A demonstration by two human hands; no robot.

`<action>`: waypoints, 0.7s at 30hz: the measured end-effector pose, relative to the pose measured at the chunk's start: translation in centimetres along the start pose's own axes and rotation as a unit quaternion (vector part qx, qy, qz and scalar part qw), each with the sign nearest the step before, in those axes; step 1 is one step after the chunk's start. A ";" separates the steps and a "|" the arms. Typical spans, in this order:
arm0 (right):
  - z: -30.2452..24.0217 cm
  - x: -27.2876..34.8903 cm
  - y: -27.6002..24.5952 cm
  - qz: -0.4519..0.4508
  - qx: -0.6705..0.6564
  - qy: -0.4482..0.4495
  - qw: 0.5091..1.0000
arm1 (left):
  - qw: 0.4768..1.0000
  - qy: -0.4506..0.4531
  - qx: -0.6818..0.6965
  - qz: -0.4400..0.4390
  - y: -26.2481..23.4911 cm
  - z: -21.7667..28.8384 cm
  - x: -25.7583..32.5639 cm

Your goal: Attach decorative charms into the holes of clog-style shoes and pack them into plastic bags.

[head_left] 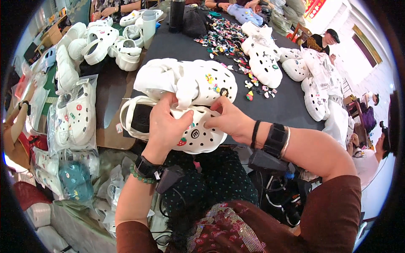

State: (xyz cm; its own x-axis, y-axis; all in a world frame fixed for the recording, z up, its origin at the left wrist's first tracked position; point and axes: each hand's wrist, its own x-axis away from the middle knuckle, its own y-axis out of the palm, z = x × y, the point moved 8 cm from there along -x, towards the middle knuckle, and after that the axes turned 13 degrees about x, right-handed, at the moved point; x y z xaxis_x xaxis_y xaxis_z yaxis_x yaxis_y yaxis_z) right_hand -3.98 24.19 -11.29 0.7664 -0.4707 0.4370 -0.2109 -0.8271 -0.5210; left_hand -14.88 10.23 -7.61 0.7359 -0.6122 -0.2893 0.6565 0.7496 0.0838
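Taking the clog in hand as the dial's centre, with twelve at the far side, I see white clogs in a clear bag (76,114) out at nine o'clock and a teal clog (76,179), also bagged, at eight. More white clogs are piled at ten, a pale cup (149,28) stands at eleven, and a black bottle (176,17) just short of twelve.

The left hand (171,124) grasps the white clog (204,141), thumb on its upper. That clog is at the near edge of the dark bench (282,109) — heel strap toward nine, toe toward three — with a strawberry charm (182,141) and a round black charm (195,133) on it. Right beyond, at twelve, lies a second white clog (215,78).

A scattered heap of charms (225,40) spreads between twelve and one. The right hand (232,120) is at three, fingertips at the clog's upper — I cannot tell whether its grip pinches anything. Decorated white clogs (265,63) sit toward half past one.
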 end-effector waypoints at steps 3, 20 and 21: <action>-0.4 0.8 0.1 0.000 -0.023 0.008 1.000 | 0.999 0.014 -0.048 -0.002 -0.3 0.4 0.0; 3.2 3.7 -2.7 -0.044 -0.063 -0.158 0.985 | 0.994 0.005 -0.104 0.044 -0.4 0.0 -1.6; 3.7 3.7 -3.7 -0.013 -0.039 -0.185 0.982 | 0.993 0.015 -0.112 0.043 -0.4 0.1 -1.9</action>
State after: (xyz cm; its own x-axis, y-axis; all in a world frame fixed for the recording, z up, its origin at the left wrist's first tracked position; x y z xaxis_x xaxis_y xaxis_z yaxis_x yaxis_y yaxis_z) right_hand 1.90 26.65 -10.39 0.9370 -0.3172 0.1464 -0.2228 -0.8653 -0.4489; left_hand -16.50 11.11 -7.00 0.7802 -0.5377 -0.3197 0.5357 0.8382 -0.1026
